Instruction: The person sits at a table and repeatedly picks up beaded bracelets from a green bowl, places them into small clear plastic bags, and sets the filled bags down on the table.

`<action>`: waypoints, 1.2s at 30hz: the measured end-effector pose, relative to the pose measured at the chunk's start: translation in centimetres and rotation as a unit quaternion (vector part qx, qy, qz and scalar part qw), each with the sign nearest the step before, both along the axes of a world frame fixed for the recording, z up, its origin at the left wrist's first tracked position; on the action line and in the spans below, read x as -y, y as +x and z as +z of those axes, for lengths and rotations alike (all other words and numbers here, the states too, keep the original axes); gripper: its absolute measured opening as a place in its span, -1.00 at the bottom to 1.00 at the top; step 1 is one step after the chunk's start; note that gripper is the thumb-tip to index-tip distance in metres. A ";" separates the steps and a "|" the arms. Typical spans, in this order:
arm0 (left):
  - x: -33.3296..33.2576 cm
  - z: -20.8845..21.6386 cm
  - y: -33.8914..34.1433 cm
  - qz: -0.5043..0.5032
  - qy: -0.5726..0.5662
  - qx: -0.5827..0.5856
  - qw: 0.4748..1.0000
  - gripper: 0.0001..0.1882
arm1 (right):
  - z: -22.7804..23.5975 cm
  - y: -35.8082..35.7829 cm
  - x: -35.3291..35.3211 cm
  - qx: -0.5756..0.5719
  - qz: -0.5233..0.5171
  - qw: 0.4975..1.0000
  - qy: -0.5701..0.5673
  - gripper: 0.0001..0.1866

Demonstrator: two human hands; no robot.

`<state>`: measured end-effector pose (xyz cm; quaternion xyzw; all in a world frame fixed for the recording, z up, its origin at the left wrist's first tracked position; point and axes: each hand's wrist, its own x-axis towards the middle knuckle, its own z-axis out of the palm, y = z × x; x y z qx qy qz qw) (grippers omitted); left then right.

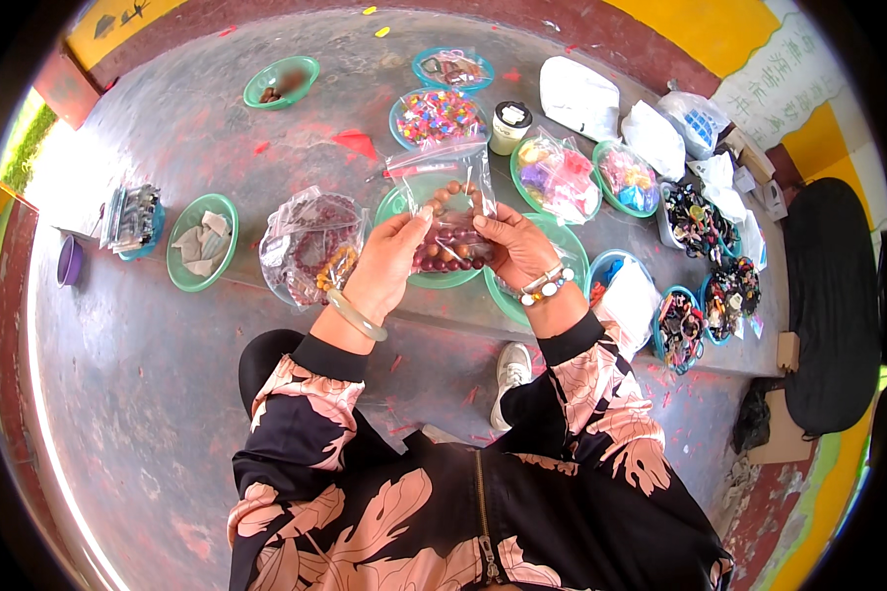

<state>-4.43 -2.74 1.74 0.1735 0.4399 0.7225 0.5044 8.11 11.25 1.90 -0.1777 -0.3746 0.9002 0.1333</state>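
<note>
Between my two hands is a clear zip bag (pixel 442 158) with a red strip along its top, held up in front of me. Brown and dark red bead bracelets (pixel 451 246) show in or just behind the clear plastic; I cannot tell which. My left hand (pixel 392 251) grips the bag's left side, thumb on the front. On the other side my right hand (pixel 518 246) pinches the bag's right edge. Below and behind the bag sits a green basin (pixel 392 205), partly hidden. Close to my left hand lies a basin of bagged bead bracelets (pixel 306 246).
Around stand a green basin with pale packets (pixel 229 236), a basin of colourful small pieces (pixel 396 123), a lidded cup (pixel 511 128), and a basin of bagged pink and purple items (pixel 560 177). Baskets of dark hair ties (pixel 680 330) and white bags (pixel 579 97) lie right.
</note>
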 end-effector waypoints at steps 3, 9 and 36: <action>0.0 0.3 0.2 0.002 0.012 0.013 1.000 -0.76 | 0.8 0.2 0.3 -0.013 -0.001 1.000 0.000 -0.58; -0.5 0.8 0.9 -0.008 0.003 -0.081 0.997 -0.74 | 0.7 0.7 0.3 -0.028 0.014 0.998 0.061 -0.59; -1.3 0.3 0.3 -0.052 -0.103 -0.156 0.981 -0.73 | -15.8 13.6 -16.8 0.340 0.094 0.911 0.213 -0.63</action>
